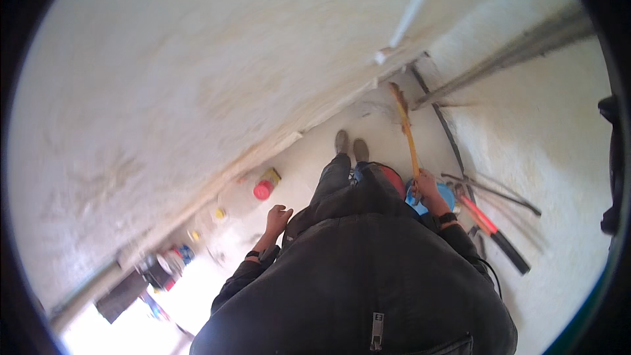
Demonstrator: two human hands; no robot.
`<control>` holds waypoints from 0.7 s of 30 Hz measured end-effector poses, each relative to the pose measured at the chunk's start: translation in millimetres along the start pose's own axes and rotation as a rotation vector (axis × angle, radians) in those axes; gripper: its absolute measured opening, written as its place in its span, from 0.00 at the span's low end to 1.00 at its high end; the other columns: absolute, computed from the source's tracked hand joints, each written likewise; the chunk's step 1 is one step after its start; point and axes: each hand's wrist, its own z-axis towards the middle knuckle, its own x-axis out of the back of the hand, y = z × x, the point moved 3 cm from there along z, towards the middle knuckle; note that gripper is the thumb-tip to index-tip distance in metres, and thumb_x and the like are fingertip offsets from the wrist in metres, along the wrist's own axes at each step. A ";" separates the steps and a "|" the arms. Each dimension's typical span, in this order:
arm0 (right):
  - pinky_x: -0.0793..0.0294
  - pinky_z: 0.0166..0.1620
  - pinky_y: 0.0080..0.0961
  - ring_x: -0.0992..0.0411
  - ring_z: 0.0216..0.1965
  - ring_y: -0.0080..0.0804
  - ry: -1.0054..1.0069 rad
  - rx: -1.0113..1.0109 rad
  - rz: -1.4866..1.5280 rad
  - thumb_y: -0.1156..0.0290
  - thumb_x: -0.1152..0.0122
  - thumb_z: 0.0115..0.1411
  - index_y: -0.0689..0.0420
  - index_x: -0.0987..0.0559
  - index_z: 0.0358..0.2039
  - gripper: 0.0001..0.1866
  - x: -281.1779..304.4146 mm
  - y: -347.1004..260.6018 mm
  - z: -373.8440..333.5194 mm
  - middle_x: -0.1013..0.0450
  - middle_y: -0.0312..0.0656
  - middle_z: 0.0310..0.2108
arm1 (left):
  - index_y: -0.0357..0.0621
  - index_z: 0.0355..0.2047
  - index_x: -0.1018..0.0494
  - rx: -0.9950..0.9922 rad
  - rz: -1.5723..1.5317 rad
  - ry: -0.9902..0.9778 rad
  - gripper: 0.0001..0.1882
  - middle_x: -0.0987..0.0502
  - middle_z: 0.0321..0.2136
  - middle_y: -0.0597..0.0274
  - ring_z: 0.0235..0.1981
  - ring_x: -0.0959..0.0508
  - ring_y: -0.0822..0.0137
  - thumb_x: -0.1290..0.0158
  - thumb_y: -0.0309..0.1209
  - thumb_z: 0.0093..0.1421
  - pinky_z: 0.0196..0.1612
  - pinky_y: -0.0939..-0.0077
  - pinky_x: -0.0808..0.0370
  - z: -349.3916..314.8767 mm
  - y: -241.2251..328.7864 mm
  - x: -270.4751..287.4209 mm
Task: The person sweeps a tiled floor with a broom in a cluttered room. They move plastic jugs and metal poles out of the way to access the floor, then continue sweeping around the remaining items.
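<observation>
My right hand point(424, 187) is closed round the yellow handle of a long-handled tool point(409, 137). Its rough brown far end reaches toward the corner of the room; I cannot make out the kind of head. Beneath and beside that hand is a blue bucket-like container point(444, 196), partly hidden by my hand and arm. A red round thing point(394, 180) shows just left of it, mostly covered by my clothing. On the other side, my left hand point(279, 219) hangs loosely with slightly bent fingers and nothing visible in it.
Red-and-black-handled bolt cutters point(494, 231) and a dark bar point(503, 195) lie by the right wall. A red-lidded container point(264, 188) rests on the floor near the left wall. Beyond my left arm are a cluttered pile point(165, 267) and a dark board point(121, 296).
</observation>
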 end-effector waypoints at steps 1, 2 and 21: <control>0.34 0.19 0.27 0.35 0.17 0.26 -0.041 0.033 -0.062 0.75 0.49 0.62 0.56 0.31 0.57 0.21 -7.7 -3.6 19.1 0.33 0.38 0.24 | 0.27 0.43 0.24 -0.022 -0.002 0.047 0.27 0.17 0.33 0.41 0.37 0.16 0.52 0.37 0.43 0.55 0.42 0.64 0.21 -13.6 -16.6 -7.4; 0.34 0.19 0.27 0.35 0.18 0.26 -0.053 0.029 -0.104 0.75 0.49 0.61 0.56 0.31 0.55 0.20 -15.6 -4.7 36.2 0.33 0.38 0.25 | 0.27 0.43 0.24 0.006 0.004 0.080 0.27 0.17 0.33 0.41 0.37 0.16 0.52 0.37 0.43 0.54 0.42 0.64 0.20 -28.7 -34.9 -14.7; 0.34 0.17 0.34 0.31 0.17 0.32 0.108 0.354 -0.593 0.75 0.50 0.60 0.58 0.31 0.61 0.27 -52.6 24.0 82.6 0.31 0.42 0.22 | 0.37 0.37 0.20 0.203 -0.172 0.121 0.16 0.19 0.39 0.42 0.43 0.18 0.49 0.44 0.39 0.60 0.43 0.60 0.23 -175.9 -212.8 -125.7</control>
